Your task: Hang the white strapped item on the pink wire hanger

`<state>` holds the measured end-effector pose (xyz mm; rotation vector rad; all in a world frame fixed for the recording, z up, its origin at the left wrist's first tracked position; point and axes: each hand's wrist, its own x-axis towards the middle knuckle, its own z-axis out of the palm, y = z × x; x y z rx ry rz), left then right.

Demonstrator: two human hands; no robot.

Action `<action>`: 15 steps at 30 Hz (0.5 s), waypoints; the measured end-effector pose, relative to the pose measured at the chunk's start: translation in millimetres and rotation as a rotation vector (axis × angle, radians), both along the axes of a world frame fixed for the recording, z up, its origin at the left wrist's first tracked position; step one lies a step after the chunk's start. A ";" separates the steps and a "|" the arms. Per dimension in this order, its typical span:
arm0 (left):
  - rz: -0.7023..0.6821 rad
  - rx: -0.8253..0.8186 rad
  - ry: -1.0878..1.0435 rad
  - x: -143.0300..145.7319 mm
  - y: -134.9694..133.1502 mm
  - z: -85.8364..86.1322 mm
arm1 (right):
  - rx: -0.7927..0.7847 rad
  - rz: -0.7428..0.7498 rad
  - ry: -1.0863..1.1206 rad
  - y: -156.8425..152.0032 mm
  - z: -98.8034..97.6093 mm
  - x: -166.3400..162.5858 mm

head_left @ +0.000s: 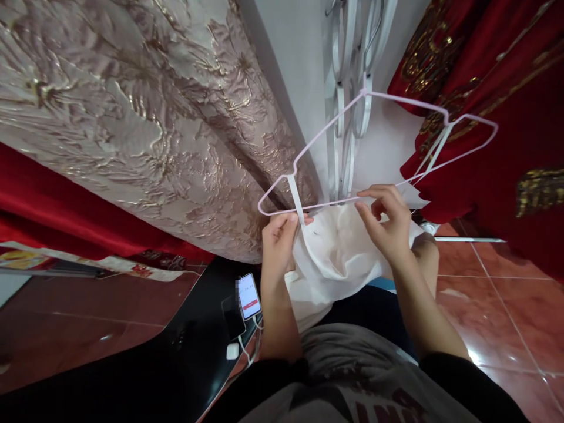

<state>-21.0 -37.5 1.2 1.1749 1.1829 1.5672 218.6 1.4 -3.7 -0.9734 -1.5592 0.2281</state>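
Note:
A thin pale pink wire hanger (326,126) hangs in front of me with a white strap looped over each shoulder notch. Below it droops a white sheer garment (339,252). My left hand (277,244) is closed on the garment's upper left edge, just under the left strap (296,200). My right hand (388,220) pinches the hanger's bottom bar and the cloth near the middle, fingers curled.
A pink and gold brocade fabric (145,117) hangs at the left. Red gold-embroidered garments (493,88) hang at the right. More white hangers (352,70) hang on the white wall behind. A lit phone (249,295) with a charger cable lies on a black seat (185,352). The floor is red tile (506,311).

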 end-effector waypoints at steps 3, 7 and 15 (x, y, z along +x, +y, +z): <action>-0.195 -0.016 0.096 -13.9 -19.3 24.5 | 0.010 -0.029 0.047 1.0 -1.1 -5.1; -0.228 0.121 -0.126 -29.7 -25.4 48.4 | -0.029 -0.034 0.041 -0.9 -0.4 -5.8; 0.480 0.183 -0.234 -30.2 7.4 22.0 | -0.150 0.150 -0.017 -9.3 3.0 6.4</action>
